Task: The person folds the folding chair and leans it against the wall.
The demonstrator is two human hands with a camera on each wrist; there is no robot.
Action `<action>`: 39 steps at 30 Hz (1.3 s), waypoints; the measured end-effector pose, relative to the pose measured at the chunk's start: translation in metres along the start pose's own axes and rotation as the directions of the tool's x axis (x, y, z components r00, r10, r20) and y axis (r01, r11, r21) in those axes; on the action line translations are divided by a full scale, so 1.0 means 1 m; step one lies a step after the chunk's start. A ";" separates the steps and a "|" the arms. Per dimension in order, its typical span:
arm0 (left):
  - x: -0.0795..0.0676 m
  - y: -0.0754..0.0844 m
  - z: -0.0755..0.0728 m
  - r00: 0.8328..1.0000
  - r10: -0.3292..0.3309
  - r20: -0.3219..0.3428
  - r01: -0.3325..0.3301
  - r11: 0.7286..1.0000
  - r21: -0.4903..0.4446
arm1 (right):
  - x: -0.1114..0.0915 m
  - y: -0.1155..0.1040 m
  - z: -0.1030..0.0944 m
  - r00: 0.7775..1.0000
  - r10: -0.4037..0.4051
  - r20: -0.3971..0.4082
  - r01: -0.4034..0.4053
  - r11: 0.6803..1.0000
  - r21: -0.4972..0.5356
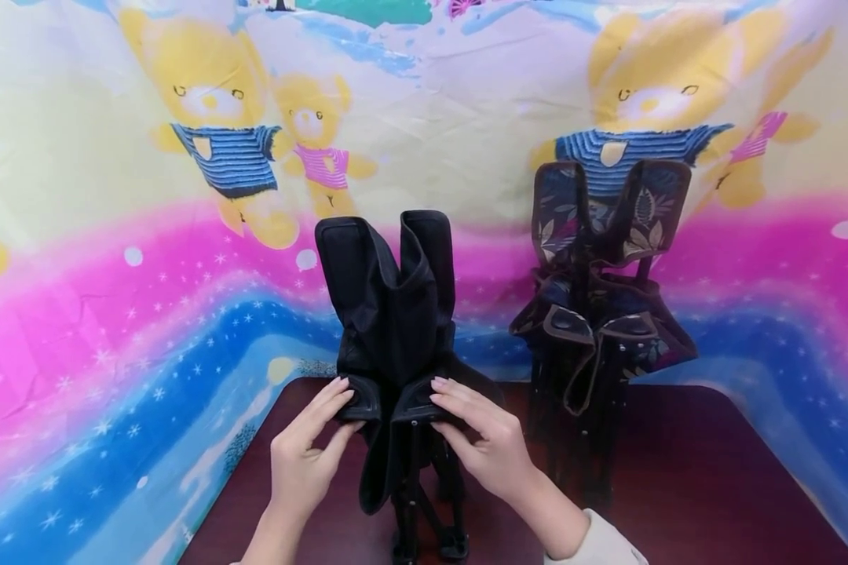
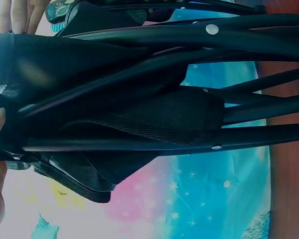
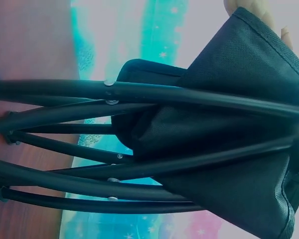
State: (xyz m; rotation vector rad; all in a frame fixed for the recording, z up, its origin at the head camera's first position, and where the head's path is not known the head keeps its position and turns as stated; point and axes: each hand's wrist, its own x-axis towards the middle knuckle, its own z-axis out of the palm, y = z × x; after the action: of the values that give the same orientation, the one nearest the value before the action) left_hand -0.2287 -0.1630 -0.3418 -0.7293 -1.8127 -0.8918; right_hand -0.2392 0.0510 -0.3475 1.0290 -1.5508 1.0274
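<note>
A black folding chair (image 1: 406, 329) stands nearly folded on the table, its fabric seat creased into a deep fold and its two back panels upright. My left hand (image 1: 302, 459) pinches the left front corner of the seat, fingers above and thumb below. On the right front corner, my right hand (image 1: 491, 447) has the same kind of grip. Crossed tubular legs (image 2: 259, 47) with rivets run down from the seat in the left wrist view. Slack seat fabric (image 3: 244, 64) hangs over the frame in the right wrist view, where little of the hand shows.
A second folding chair (image 1: 611, 314) with dark leaf-patterned fabric, also mostly folded, stands behind to the right. Both are on a dark red-brown table (image 1: 699, 471). A backdrop (image 1: 452, 149) printed with teddy bears hangs behind the table.
</note>
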 end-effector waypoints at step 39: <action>-0.085 -0.013 0.007 0.825 -0.561 0.067 0.558 0.828 0.064 | -0.073 -0.010 -0.014 0.978 0.202 0.045 -0.201 0.979 -0.021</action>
State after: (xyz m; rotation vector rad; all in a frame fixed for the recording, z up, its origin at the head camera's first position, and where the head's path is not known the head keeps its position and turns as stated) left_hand -0.2116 -0.1727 -0.4259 -0.1913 -2.1601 -1.2077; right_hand -0.2132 0.0713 -0.4154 0.9031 -1.7263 1.1335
